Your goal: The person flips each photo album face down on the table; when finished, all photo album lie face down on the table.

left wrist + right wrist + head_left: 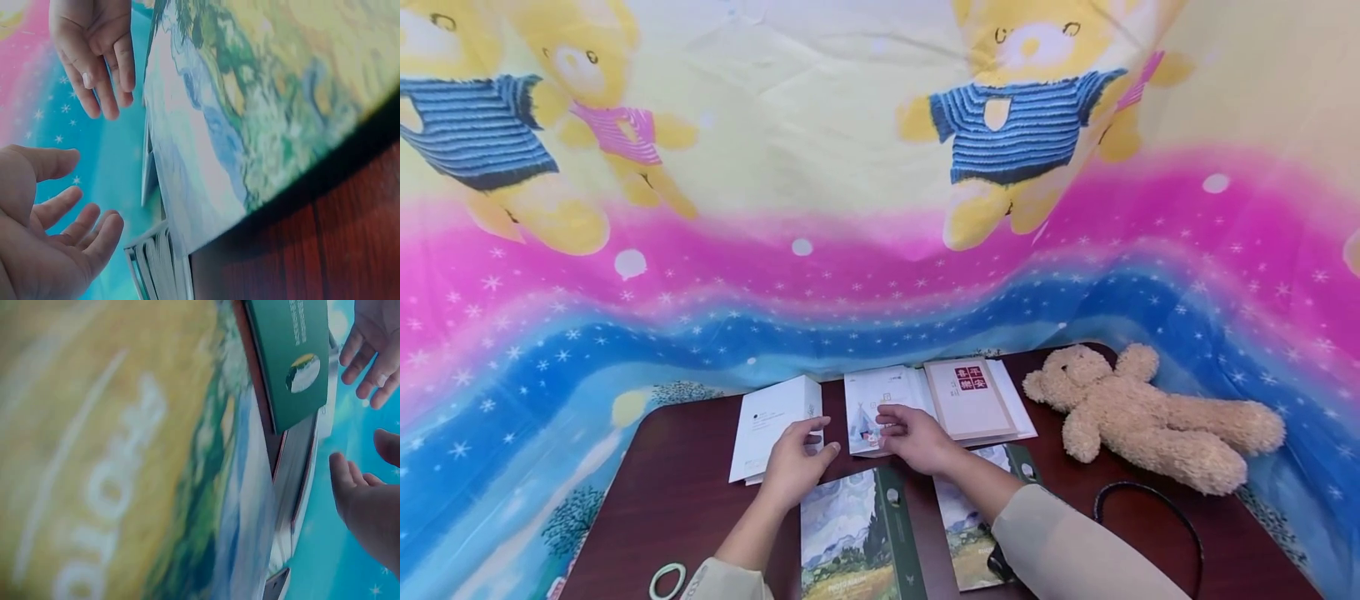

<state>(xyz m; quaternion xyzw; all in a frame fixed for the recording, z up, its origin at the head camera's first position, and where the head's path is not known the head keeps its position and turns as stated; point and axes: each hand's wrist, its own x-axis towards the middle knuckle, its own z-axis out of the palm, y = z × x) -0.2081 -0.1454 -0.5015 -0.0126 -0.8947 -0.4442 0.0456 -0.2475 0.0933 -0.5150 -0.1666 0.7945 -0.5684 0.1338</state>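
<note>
Books and albums on a surface (677, 467), during what appears to be a stage of ordering the far row. The left hand (797, 458) and right hand (919, 437) are apart, palms turned toward each other, fingers loosely bent and gripping nothing; the step in hand is therefore judged to be one of positioning rather than lifting. The next move would seem to call for lowering the fingertips to a book's edge and pinching or squaring it, without dragging its neighbour.

Position of the books relative to the hands: the white book (771, 429) lies just left of the left hand, which overlaps its right edge in the head view. The tent book (867, 396) lies between the hands, its right part behind the right hand's fingers. The beige book (966, 408) lies close to the right of the tent book, beyond the right wrist. Nearer the person lie the left album (842, 525), between the forearms, and the right album (962, 533), partly hidden by the right forearm. Both wrist views show the fingers against the cloth (119, 165); contact with any book cannot be confirmed.
</note>
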